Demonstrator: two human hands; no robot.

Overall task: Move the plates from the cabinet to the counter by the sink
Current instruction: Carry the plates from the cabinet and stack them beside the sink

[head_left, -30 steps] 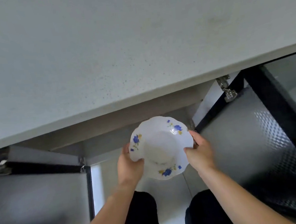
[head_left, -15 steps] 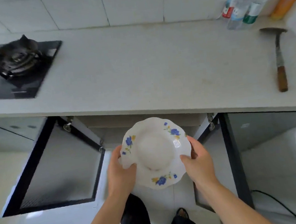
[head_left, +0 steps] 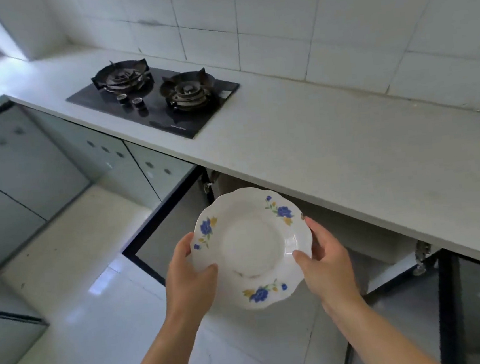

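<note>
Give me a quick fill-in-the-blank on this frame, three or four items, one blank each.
1. The plate is held by ____ hands, the left hand and the right hand on opposite rims.
2. The flowers printed on the plate's rim are mostly ____ in colour.
3. The gas hob set into the counter has ____ burners.
4. The cabinet door below the counter, left of the plate, stands ____.

Missing words: two; blue; two; open
</note>
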